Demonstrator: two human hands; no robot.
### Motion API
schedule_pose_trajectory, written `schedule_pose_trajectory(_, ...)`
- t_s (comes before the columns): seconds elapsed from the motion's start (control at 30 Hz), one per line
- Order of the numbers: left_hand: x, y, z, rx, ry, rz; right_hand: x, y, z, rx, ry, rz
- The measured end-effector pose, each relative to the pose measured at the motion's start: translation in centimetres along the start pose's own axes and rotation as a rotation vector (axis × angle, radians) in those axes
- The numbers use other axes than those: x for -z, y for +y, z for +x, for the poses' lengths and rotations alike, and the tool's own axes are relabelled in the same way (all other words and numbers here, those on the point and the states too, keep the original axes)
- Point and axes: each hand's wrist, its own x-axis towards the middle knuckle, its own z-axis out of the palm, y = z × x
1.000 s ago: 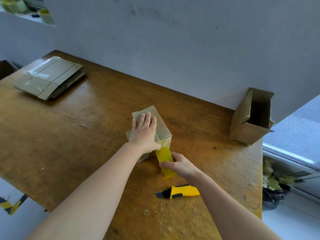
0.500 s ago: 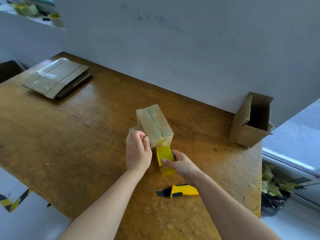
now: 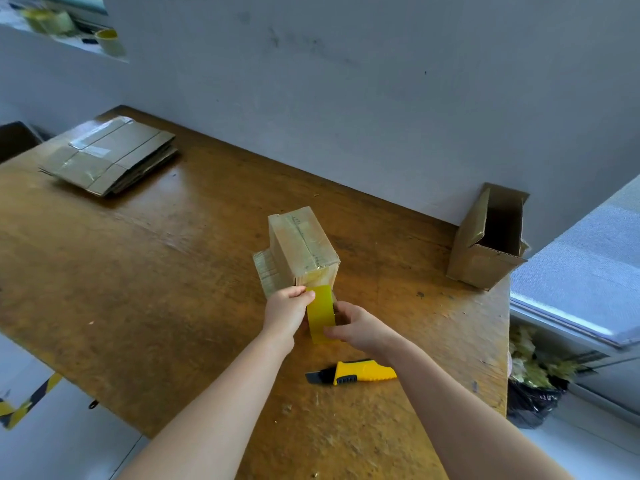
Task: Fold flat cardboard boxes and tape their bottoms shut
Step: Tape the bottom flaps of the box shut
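At mid-table the box (image 3: 301, 244) stands with its top seam taped, and yellow tape (image 3: 320, 313) runs off the near end. Your left hand (image 3: 285, 308) pinches the tape just below the box; your right hand (image 3: 360, 327) curls round its lower end, so you seem ready to cut. The knife (image 3: 356, 372) lies beside your right forearm, near the table (image 3: 138, 271) edge. Open room lies leftward, short of the flat boxes (image 3: 107, 154)
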Motion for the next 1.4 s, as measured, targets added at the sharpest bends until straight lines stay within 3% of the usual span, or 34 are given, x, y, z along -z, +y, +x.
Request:
schedule_pose_trajectory(0.17,0.3,0.4,0.3,0.007,-0.008,-0.018,0.1,1.4,-0.8,-0.008,0.152,-0.119)
schedule_pose_trajectory(0.33,2.0,0.7,1.0,-0.058,0.03,0.099,0.2,3.5,-1.5,-0.089,0.06,-1.0)
schedule_pose_trajectory(0.4,2.6,0.5,1.0,-0.089,0.048,0.153,-0.2,3.8,-1.6,-0.051,0.059,-1.155)
schedule_pose_trajectory(0.6,3.4,-0.5,1.0,-0.1,0.036,0.212,1.7,2.8,-1.4,-0.078,-0.002,-1.01)
schedule_pose_trajectory(0.77,4.0,-0.7,1.5,-0.088,0.046,0.219,4.5,0.6,-2.2,-0.167,-0.139,-0.61)
schedule_pose_trajectory(0.93,4.5,-0.8,1.7,-0.106,0.049,0.215,3.3,-1.8,-2.1,0.038,0.002,-0.286)
schedule_pose_trajectory(1.07,5.0,-0.8,1.5,-0.176,0.082,0.28,1.3,-3.9,-1.0,0.156,0.14,-0.412)
schedule_pose_trajectory(1.2,5.4,-0.9,1.4,-0.235,0.085,0.287,0.5,-5.1,-0.1,0.194,0.242,-0.71)
schedule_pose_trajectory(1.4,5.4,-0.8,1.4,-0.182,0.028,0.091,0.3,-6.2,0.7,0.2,0.287,-0.938)
